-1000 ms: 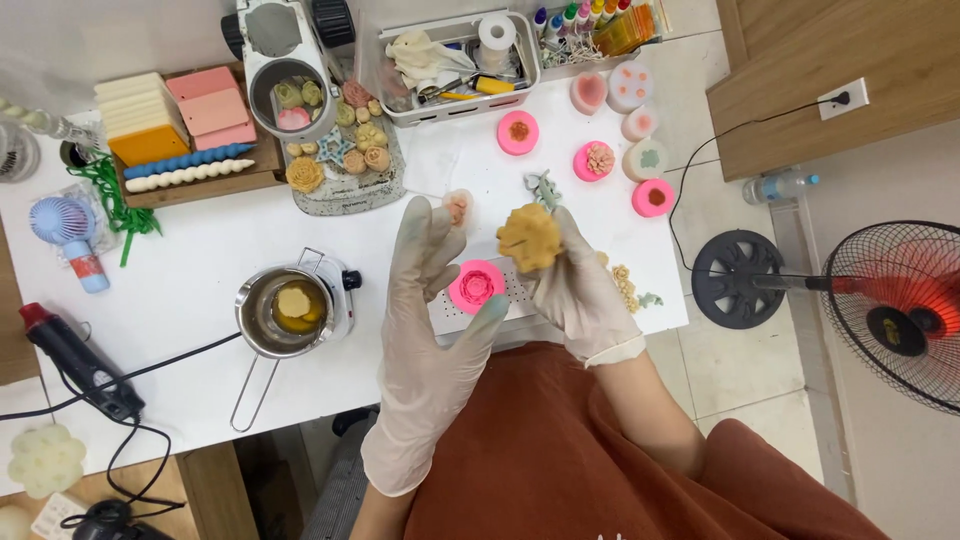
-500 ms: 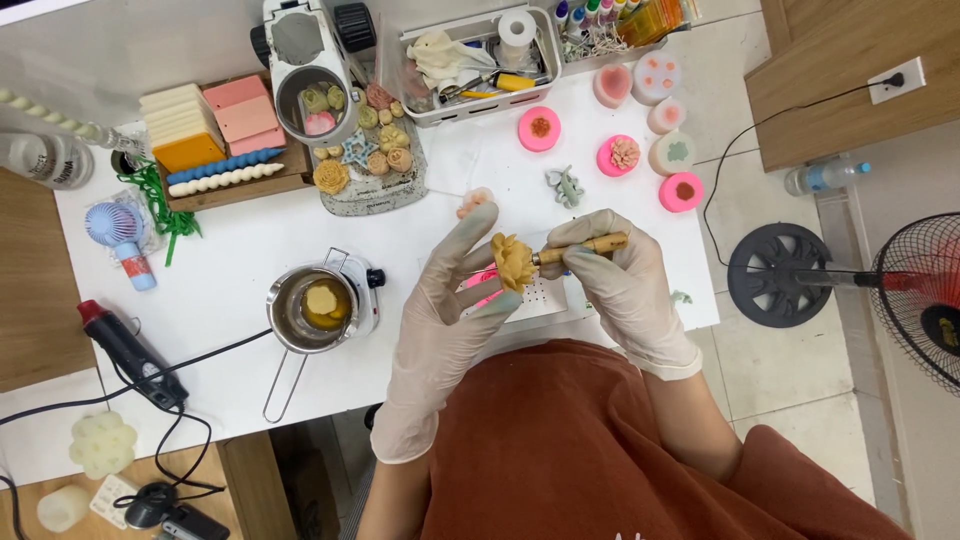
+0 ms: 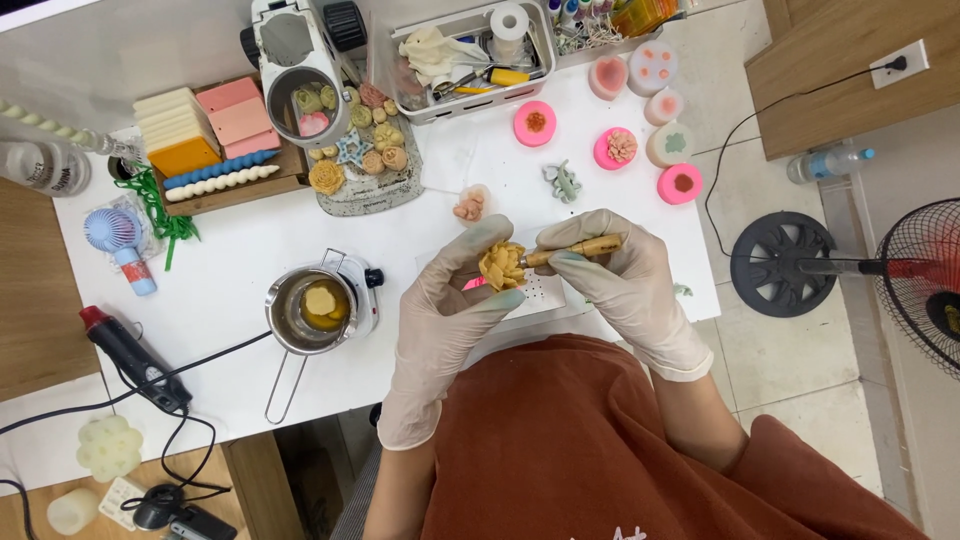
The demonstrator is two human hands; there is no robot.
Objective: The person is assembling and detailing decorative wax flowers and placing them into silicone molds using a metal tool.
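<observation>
White worktable [image 3: 250,250]: your left hand [image 3: 445,300] cups tan wax flower [image 3: 502,266]; right hand [image 3: 615,275] pinches wooden-handled tool [image 3: 575,248] at 3 o'clock. Flower demoulded, trimming unfinished.

Tip of wooden-handled tool [image 3: 575,247] hidden behind yellow wax flower [image 3: 501,265]; contact point not discernible. Pink mould [image 3: 477,284] mostly covered by left hand [image 3: 447,310]; only sliver visible. Perforated white board [image 3: 545,292] largely hidden under both hands. Standing fan [image 3: 925,290] cut off by right edge. Contents of white organiser tray [image 3: 470,45] too small to identify. Clear bottle [image 3: 40,165] cut by left edge.
</observation>
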